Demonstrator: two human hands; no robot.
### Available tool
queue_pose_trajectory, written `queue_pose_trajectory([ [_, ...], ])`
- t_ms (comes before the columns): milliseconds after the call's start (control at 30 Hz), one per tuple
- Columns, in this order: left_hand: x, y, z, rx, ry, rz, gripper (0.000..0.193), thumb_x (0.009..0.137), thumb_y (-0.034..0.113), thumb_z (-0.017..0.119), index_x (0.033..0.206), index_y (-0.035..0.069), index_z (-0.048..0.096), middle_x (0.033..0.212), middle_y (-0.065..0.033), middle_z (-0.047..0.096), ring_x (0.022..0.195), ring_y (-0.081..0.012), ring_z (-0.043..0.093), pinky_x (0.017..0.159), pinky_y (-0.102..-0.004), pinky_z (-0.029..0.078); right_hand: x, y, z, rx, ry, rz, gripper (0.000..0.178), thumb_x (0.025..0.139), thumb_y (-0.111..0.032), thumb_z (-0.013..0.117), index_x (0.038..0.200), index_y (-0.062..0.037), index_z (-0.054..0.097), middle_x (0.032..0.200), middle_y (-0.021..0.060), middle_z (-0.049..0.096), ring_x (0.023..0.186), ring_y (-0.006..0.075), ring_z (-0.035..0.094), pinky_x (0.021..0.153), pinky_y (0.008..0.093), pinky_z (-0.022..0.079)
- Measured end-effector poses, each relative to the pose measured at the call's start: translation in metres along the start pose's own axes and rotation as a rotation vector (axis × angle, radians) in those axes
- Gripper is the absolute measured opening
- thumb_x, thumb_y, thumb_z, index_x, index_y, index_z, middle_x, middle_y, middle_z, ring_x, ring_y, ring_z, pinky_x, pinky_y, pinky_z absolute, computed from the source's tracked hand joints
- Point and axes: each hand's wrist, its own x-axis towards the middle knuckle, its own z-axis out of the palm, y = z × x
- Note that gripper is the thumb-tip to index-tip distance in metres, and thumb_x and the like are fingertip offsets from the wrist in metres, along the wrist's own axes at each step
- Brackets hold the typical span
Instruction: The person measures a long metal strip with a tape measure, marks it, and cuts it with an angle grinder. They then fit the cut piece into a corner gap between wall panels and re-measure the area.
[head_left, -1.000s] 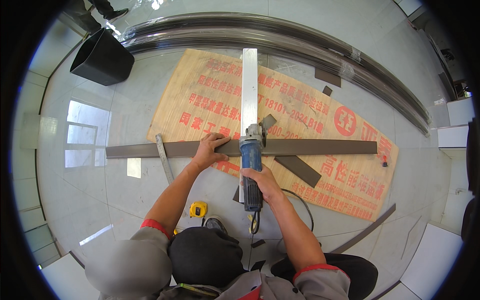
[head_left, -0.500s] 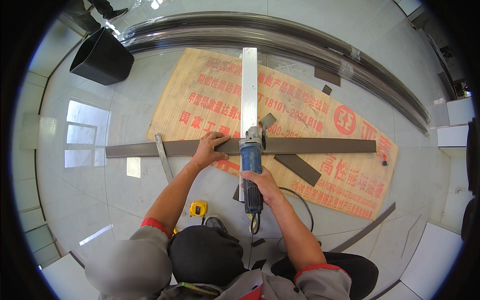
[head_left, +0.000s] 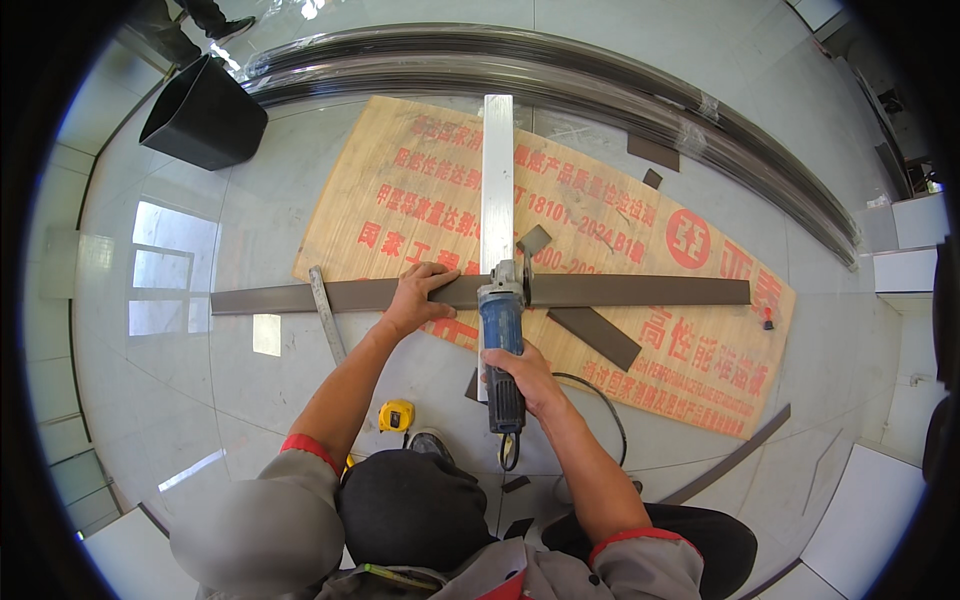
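Note:
A long dark brown strip (head_left: 640,290) lies crosswise over a wooden board (head_left: 430,210) and a straight pale metal bar (head_left: 497,180). My left hand (head_left: 425,298) grips the strip left of the bar, its fingers laid over the top. My right hand (head_left: 528,375) is wrapped around the body of a blue and black angle grinder (head_left: 502,325). The grinder's head is over the strip beside the bar, with the disc seen edge-on. Whether the disc touches the strip is hard to make out. Short brown offcuts (head_left: 595,338) lie around the strip.
A metal ruler (head_left: 326,312) meets the strip at left. A yellow tape measure (head_left: 397,415) is on the floor near my foot. The grinder's cord (head_left: 615,415) loops at right. Long wrapped profiles (head_left: 560,70) and a black bin (head_left: 215,120) stand beyond; another person's shoe (head_left: 232,28) shows far left.
The grinder and my right hand have come very slightly toward me. The strip's right end has shifted a touch left. My left hand stays in place.

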Motion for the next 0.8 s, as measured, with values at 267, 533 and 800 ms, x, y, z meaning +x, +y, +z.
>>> queue_pose_trajectory([
  [267, -0.001, -0.001, 0.001, 0.008, 0.01, 0.005, 0.076, 0.059, 0.024, 0.09, 0.131, 0.014, 0.067, 0.125, -0.0081, 0.062, 0.12, -0.0295, 0.055, 0.105, -0.0424, 0.042, -0.003, 0.007, -0.001, -0.008, -0.004, -0.009, 0.043, 0.082, -0.021, 0.079, 0.111, 0.0019, 0.057, 0.089, 0.0096, 0.064, 0.072, 0.0185, 0.068, 0.062, 0.0328, 0.059],
  [533, 0.0, -0.002, 0.004, -0.002, 0.014, 0.009, 0.076, 0.058, 0.023, 0.09, 0.13, 0.014, 0.068, 0.125, -0.0079, 0.062, 0.12, -0.0293, 0.056, 0.105, -0.0423, 0.042, -0.009, 0.012, -0.001, -0.014, 0.003, -0.022, 0.044, 0.082, -0.022, 0.079, 0.111, 0.002, 0.057, 0.089, 0.0097, 0.064, 0.072, 0.0185, 0.068, 0.063, 0.0327, 0.058],
  [800, -0.001, -0.01, 0.007, -0.031, 0.02, -0.007, 0.075, 0.059, 0.024, 0.088, 0.131, 0.017, 0.067, 0.128, -0.0045, 0.061, 0.125, -0.0271, 0.052, 0.109, -0.0434, 0.037, -0.029, 0.025, 0.007, 0.034, 0.023, -0.122, 0.04, 0.081, -0.023, 0.08, 0.105, -0.0016, 0.057, 0.082, 0.0072, 0.065, 0.067, 0.0149, 0.065, 0.063, 0.0294, 0.055],
])
